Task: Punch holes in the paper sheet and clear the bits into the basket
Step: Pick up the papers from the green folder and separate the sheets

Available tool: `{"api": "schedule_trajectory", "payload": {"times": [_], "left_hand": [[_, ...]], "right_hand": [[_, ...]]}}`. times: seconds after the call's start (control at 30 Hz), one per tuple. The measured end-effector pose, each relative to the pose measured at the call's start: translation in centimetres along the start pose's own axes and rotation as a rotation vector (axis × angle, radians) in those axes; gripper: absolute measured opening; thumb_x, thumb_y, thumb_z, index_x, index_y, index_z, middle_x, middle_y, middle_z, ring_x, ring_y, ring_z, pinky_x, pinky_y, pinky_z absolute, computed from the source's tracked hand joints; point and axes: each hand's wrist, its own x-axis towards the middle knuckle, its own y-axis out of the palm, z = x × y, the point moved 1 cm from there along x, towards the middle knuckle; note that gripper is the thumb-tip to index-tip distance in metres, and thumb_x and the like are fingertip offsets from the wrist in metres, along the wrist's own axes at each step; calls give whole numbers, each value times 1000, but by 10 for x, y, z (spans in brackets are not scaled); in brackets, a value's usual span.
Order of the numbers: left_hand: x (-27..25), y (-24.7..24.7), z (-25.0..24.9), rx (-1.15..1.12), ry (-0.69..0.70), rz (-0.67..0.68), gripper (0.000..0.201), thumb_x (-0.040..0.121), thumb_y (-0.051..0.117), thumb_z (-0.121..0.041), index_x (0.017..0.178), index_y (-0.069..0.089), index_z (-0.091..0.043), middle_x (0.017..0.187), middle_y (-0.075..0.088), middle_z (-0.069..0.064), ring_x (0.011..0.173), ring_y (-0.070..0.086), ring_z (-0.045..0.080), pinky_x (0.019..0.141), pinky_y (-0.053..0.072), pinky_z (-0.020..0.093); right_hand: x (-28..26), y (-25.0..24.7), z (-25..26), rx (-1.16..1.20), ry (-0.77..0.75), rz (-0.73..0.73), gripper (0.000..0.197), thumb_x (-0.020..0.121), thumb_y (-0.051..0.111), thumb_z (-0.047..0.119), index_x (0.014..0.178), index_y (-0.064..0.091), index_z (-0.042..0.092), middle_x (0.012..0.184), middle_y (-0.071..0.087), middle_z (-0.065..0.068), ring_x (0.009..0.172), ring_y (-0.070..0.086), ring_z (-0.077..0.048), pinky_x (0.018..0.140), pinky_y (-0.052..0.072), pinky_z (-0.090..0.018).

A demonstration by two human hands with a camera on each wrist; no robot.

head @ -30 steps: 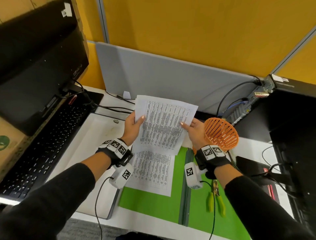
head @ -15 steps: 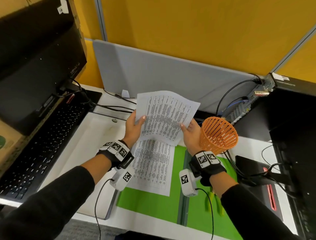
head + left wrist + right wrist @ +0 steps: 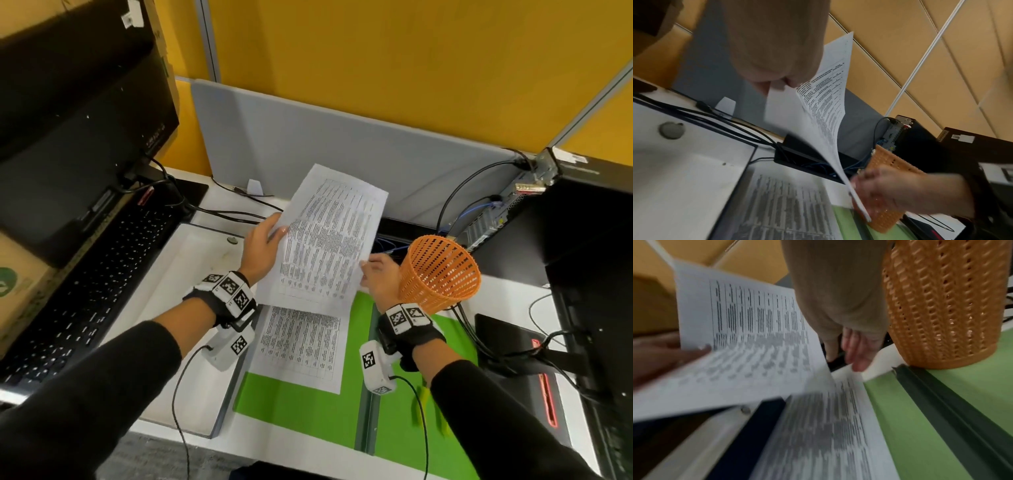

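Observation:
My left hand (image 3: 277,233) pinches the left edge of a printed paper sheet (image 3: 329,240) and holds it tilted above the desk. In the left wrist view the sheet (image 3: 822,105) hangs curved from that hand's fingertips. My right hand (image 3: 371,270) is at the sheet's lower right edge. In the right wrist view its fingers (image 3: 857,353) are straight and spread, with no paper between them. The orange mesh basket (image 3: 442,274) stands just right of that hand, on the green mat (image 3: 294,404). A second printed sheet (image 3: 301,346) lies flat on the mat below. No hole punch is in view.
A black keyboard (image 3: 85,274) and monitor (image 3: 78,137) fill the left side, with a white tray (image 3: 191,274) beside them. A black computer tower (image 3: 589,240) and cables (image 3: 462,205) stand right. A yellow-green handled tool (image 3: 424,404) lies under my right forearm.
The sheet has swung clockwise and risen in my left hand. My right hand has slid down its right edge, and its grip has gone loose.

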Motion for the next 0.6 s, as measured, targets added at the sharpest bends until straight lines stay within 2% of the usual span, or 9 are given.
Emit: {"api": "schedule_trajectory", "payload": {"times": [0.03,0.1,0.2,0.23,0.27,0.37,0.47,0.57,0.6], "left_hand": [[2,-6,-1,30,16,-12,31,98,47,-14,127,54,-6,109,67,3,90,66,10,76,54,16],[7,-20,12,106,15,-55,33,98,48,-20,128,54,-7,113,66,4,95,64,13,79,54,17],[11,-47,45,181,-51,-115,48,93,45,-52,131,52,-24,124,63,0,113,59,22,95,51,43],[10,-54,51,190,-59,-133,47,93,45,-52,130,52,-25,124,63,1,114,58,23,97,49,46],[8,-59,51,193,-56,-150,43,95,47,-45,130,54,-21,123,63,3,114,59,23,98,48,44],[0,-69,45,176,-15,-191,33,98,48,-16,129,55,-7,121,64,7,112,61,20,99,48,38],[-2,-74,49,189,3,-204,33,98,47,-13,130,54,-8,123,64,7,113,60,20,100,48,39],[1,-72,50,195,23,-211,31,98,48,-12,128,55,-7,119,64,2,110,61,18,98,49,41],[2,-71,49,196,32,-214,30,97,48,-12,126,56,-6,116,63,-1,107,61,17,97,50,42]], "right_hand": [[-3,4,-8,-99,62,24,20,81,66,8,99,56,8,110,65,-20,92,64,-31,78,56,-45],[-13,12,-24,-389,173,82,52,72,77,20,112,52,1,121,57,-19,106,57,-33,86,51,-39],[-40,23,-35,-707,306,174,105,64,80,41,136,21,-8,143,28,-26,132,31,-38,107,34,-43],[-50,27,-35,-738,342,204,114,65,79,43,139,10,-8,147,18,-27,137,22,-40,110,29,-45],[-57,34,-39,-760,368,226,119,65,79,45,140,3,-8,149,11,-27,139,16,-40,112,26,-46],[-72,57,-44,-848,390,206,123,57,81,50,139,7,-5,147,14,-27,137,19,-38,110,31,-45],[-80,68,-46,-820,406,119,108,58,84,41,132,19,-3,140,27,-24,129,32,-35,105,37,-41],[-79,67,-47,-640,394,144,99,67,81,23,137,17,-7,143,20,-31,131,28,-44,107,33,-49],[-77,67,-45,-649,409,157,99,67,81,25,137,17,-7,143,20,-30,130,31,-42,106,35,-46]]}}
